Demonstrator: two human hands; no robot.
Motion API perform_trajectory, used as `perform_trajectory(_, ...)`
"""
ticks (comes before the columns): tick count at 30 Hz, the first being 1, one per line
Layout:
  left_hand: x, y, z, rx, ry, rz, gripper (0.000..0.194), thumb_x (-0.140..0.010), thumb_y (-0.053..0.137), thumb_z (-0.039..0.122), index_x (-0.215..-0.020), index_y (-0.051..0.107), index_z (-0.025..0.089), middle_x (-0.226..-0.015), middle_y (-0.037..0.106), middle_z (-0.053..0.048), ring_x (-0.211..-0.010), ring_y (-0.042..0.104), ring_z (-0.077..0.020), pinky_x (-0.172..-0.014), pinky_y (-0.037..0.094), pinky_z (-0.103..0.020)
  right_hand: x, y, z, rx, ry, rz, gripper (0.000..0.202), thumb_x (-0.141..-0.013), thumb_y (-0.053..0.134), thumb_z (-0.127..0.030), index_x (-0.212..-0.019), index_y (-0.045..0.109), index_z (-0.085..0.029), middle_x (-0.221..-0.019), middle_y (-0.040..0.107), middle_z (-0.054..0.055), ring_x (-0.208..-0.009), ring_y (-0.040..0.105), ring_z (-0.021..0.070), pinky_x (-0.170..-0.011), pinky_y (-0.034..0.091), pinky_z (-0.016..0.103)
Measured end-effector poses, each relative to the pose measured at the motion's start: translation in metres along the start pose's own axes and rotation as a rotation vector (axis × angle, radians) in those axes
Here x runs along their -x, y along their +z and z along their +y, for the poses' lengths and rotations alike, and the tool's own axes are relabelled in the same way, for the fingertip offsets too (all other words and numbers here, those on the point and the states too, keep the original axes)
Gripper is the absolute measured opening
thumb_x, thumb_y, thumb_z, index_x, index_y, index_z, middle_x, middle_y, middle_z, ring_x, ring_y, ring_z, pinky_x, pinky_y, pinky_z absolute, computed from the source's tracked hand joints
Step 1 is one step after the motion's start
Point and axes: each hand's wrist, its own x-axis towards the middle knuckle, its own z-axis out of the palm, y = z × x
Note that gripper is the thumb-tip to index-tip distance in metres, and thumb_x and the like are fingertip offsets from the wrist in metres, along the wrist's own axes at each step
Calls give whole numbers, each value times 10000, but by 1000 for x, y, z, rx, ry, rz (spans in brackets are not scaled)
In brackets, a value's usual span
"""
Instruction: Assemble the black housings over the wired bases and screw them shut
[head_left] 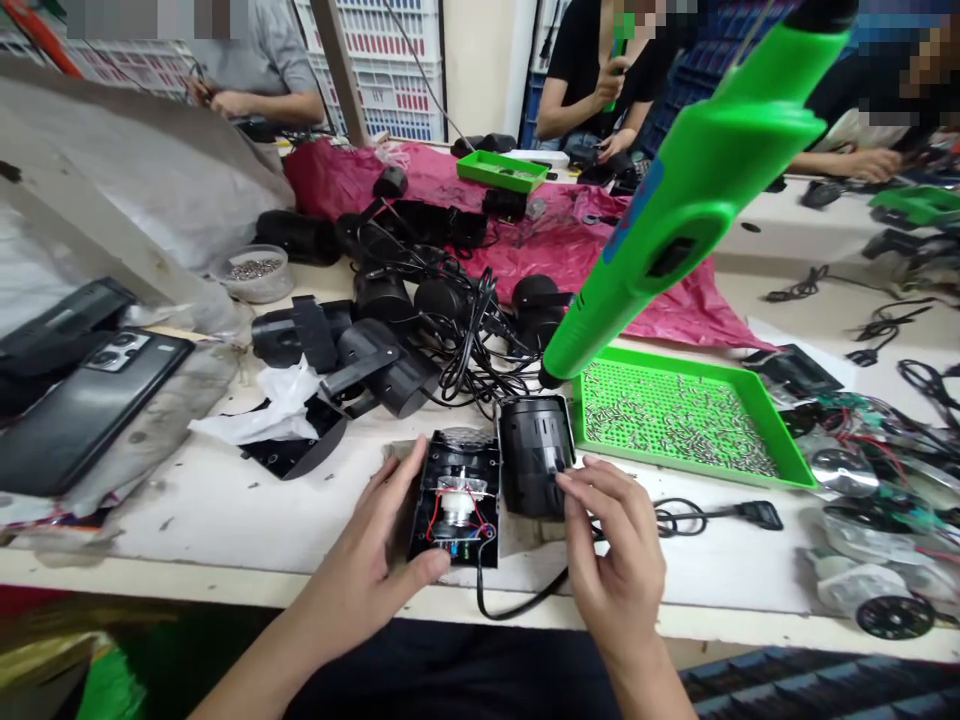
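My left hand point(382, 565) is closed around the side of an opened black lamp-like housing point(489, 510), thumb at its lower edge. Inside show a clear lens, a white part, red wires and a small circuit board. Right beside it a rounded black housing cover point(534, 455) with a bracket rests on the bench. The thumb and forefinger of my right hand point(619, 560) pinch at the cover's right edge; anything small between the fingertips is hidden. A black cable point(517, 612) leaves the opened housing and passes behind my right hand to a plug point(761, 514).
A green electric screwdriver point(667, 220) hangs over a green tray point(795, 465) of small screws. Black housings point(390, 370) and tangled cables lie behind. A phone point(90, 410) is at left, wired parts point(847, 470) at right. Co-workers' hands point(232, 104) work across the bench.
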Motion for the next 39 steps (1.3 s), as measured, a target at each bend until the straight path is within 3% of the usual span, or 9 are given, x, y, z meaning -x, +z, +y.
perform_trajectory(7,-2,2,3,19,-39,8,800,-881,530,525,-1516,65,384,-1606,170,-40,-1465,75,-367,-1141,149,-631,-2,-1,-2,38,-25,-43,305,-842,561,-56,-1100,610,-212,-977,644,77,-1054,581,237,-918,497,480)
perform_trajectory(15,-3,0,8,4,-65,-18,883,-825,592,572,-1522,97,351,-1605,176,-64,-1456,89,-396,-1133,169,-641,-27,5,-14,132,-143,-344,109,-885,607,-231,-988,639,-215,-909,652,30,-988,582,204,-1034,371,495)
perform_trajectory(19,-2,0,10,-13,-58,-28,901,-815,611,563,-1524,100,342,-1603,180,-61,-1450,108,-405,-1127,195,-641,-35,15,-16,128,-181,-433,64,-904,575,-250,-917,629,-219,-868,637,19,-920,587,196,-1034,346,483)
perform_trajectory(25,-3,-1,11,-5,-68,-60,973,-781,631,593,-1526,60,337,-1600,192,-51,-1457,89,-387,-1129,206,-642,-36,18,-17,139,-201,-476,183,-951,474,-237,-817,598,-221,-789,611,6,-803,566,181,-1020,327,465)
perform_trajectory(32,-6,-1,8,-43,84,-22,974,-812,608,568,-1522,-18,340,-1590,228,-55,-1457,148,-345,-1158,206,-600,-39,15,3,152,-417,-596,97,-927,505,-180,-903,581,-236,-855,660,-6,-883,596,178,-1051,257,400)
perform_trajectory(36,-6,0,6,-40,108,-2,980,-808,611,573,-1519,-24,349,-1588,237,-49,-1453,177,-338,-1162,206,-592,-40,17,2,142,-405,-593,106,-936,497,-200,-879,578,-236,-839,657,-7,-879,597,177,-1041,270,392)
perform_trajectory(39,-6,0,7,-35,89,1,971,-800,610,589,-1522,7,349,-1586,245,-43,-1454,170,-340,-1159,211,-594,-37,19,-8,136,-296,-540,186,-961,446,-221,-837,586,-232,-815,643,4,-865,592,181,-1036,294,415)
